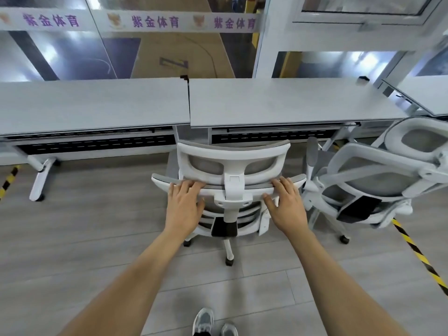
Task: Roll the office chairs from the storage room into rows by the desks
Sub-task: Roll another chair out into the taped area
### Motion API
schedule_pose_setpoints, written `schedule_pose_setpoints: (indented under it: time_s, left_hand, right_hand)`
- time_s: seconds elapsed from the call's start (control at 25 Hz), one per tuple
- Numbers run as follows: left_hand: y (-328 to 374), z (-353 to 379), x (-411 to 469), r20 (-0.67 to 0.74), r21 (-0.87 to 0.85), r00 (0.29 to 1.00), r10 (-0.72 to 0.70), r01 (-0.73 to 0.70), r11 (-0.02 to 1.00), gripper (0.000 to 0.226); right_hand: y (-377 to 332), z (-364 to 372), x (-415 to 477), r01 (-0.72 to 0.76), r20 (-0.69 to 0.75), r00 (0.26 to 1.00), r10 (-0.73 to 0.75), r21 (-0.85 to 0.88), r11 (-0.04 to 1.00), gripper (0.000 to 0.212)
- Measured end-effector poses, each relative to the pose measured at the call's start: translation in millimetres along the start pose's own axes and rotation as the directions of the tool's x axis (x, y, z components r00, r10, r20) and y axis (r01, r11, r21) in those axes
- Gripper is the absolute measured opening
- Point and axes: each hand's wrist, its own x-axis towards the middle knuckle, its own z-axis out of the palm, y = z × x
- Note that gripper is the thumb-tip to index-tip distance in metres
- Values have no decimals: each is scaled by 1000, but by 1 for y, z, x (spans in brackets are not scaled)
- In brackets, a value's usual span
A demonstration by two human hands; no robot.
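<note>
A white office chair (233, 158) with grey mesh stands in front of me, facing the grey desk (278, 103). Its headrest reaches just under the desk's front edge. My left hand (185, 206) grips the top rail of the backrest left of the centre post, fingers curled over the rail. My right hand (287, 204) grips the same rail on the right side, thumb below. A second white chair (378, 175) stands close on the right, turned at an angle, near the desk's right end.
Another grey desk (92, 105) adjoins on the left, on a white wheeled leg (40, 180). Glass walls with a purple-lettered band (150, 21) run behind. Yellow-black tape (419, 253) crosses the grey plank floor at right, another strip (8, 180) at left. My shoes (213, 322) show below.
</note>
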Motion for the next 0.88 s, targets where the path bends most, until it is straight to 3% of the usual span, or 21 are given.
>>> schedule_pose_setpoints:
  time_s: [0.12,0.24,0.48,0.72,0.88]
  left_hand:
    - [4,-3,-10,60,51,998,-15,12,999,55]
    - [22,-16,-28,48,54,995,-88,85,995,44]
    - [78,-51,-114,-155,155,978,-143,167,974,33]
    - [107,-84,-256,-281,225,892,-354,420,879,31]
    - [113,-121,-361,-382,219,759,-528,629,746,35]
  right_hand:
    - [-7,-7,-4,-20,-13,1000,20,42,999,43]
    - [-24,-22,-14,30,8,999,-31,96,995,31]
    - [-58,-30,-67,336,45,937,-347,155,929,31]
    - [-101,-34,-158,601,152,747,-647,261,755,33]
    - [-154,-26,-235,721,187,559,-808,372,585,35]
